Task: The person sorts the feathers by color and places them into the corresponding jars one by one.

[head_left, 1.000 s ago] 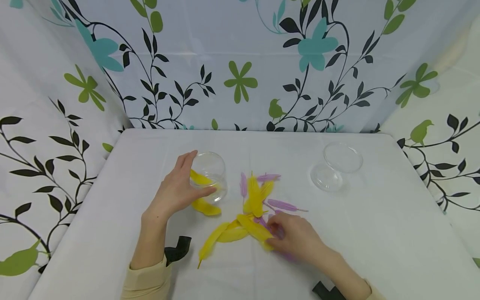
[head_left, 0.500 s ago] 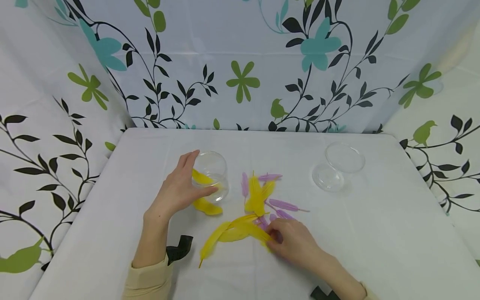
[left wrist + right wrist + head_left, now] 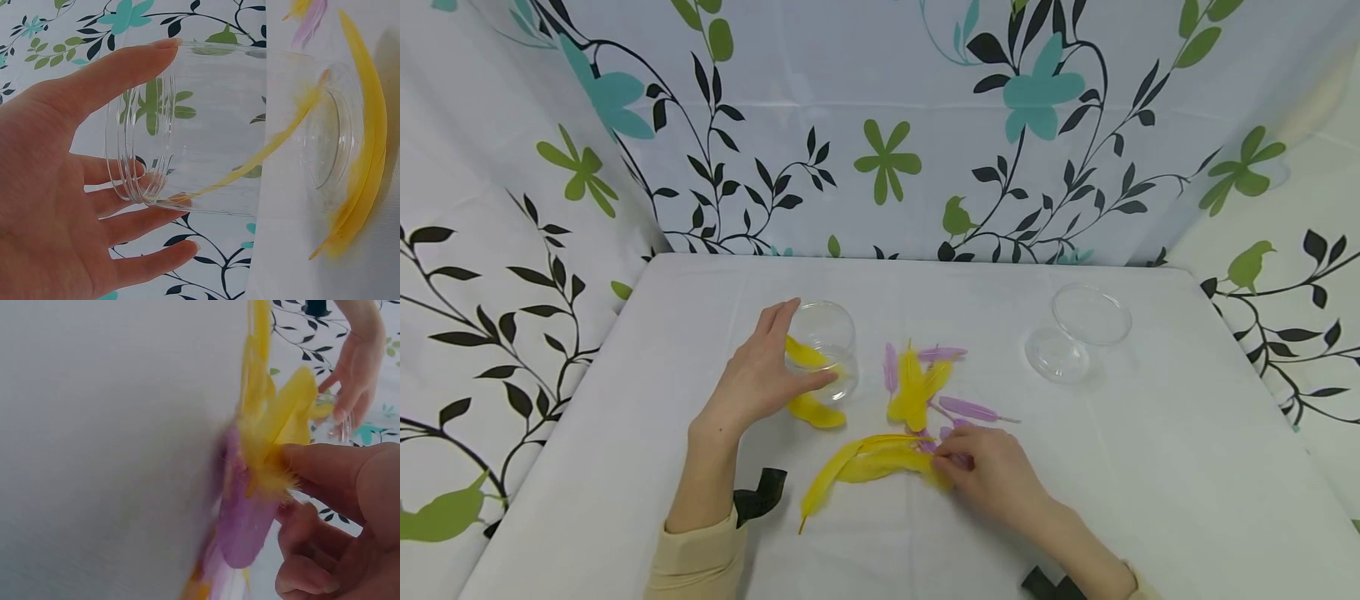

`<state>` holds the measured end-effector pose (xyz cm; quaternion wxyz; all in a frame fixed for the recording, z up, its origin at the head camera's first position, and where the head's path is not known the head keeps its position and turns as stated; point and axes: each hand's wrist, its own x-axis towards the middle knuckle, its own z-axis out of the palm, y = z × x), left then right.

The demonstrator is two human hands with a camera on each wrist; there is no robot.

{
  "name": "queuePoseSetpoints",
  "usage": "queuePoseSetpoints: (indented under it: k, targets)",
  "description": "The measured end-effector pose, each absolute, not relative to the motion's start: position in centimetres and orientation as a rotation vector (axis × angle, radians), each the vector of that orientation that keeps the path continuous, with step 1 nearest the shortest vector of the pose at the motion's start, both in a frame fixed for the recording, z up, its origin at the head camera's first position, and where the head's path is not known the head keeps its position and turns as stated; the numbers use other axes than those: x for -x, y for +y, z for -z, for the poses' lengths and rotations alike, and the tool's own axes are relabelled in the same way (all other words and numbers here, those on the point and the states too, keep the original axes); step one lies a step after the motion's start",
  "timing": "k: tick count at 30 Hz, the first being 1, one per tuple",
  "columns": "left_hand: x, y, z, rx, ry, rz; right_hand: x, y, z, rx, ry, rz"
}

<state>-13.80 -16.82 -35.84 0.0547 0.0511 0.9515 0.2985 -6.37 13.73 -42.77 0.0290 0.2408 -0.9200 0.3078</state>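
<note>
My left hand (image 3: 748,379) holds a clear jar (image 3: 842,333) upright at the left, thumb on one side and fingers on the other. A yellow feather (image 3: 275,145) leans inside that jar; another yellow feather (image 3: 815,413) lies on the cloth against its base. My right hand (image 3: 1000,475) pinches a yellow feather (image 3: 290,403) between thumb and fingertips, just above the pile. Under and beside it are more yellow feathers (image 3: 827,481) and a purple feather (image 3: 244,534), partly hidden by the hand.
Farther back in the pile lie crossed yellow feathers (image 3: 912,400) and several purple feathers (image 3: 970,409). At the right stands a second clear jar (image 3: 1057,356) on the white-covered table (image 3: 1195,467). Patterned curtains (image 3: 820,83) enclose the back and sides.
My right hand has taken hold of a yellow feather at the near right of the pile and drawn it slightly, so its angle differs. My left hand and the jar stay in place.
</note>
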Motion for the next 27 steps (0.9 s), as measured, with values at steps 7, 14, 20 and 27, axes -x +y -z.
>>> queuePoseSetpoints:
  k: [7,14,20,27]
  targets:
    - [13.8,-16.8,35.8,-0.152,2.885,-0.903,7.4,14.8,40.9,-0.725,-2.752,-1.093]
    - [13.8,-16.9,35.9,-0.150,2.891,-0.904,9.1,15.0,37.9,-0.700,-2.714,-0.999]
    - [13.7,-17.0,35.9,-0.151,2.886,-0.915,11.2,13.9,34.7,-0.689,-2.741,-0.938]
    - [13.7,-16.9,35.8,-0.156,2.881,-0.919,13.6,11.7,32.3,-0.738,-2.711,-0.808]
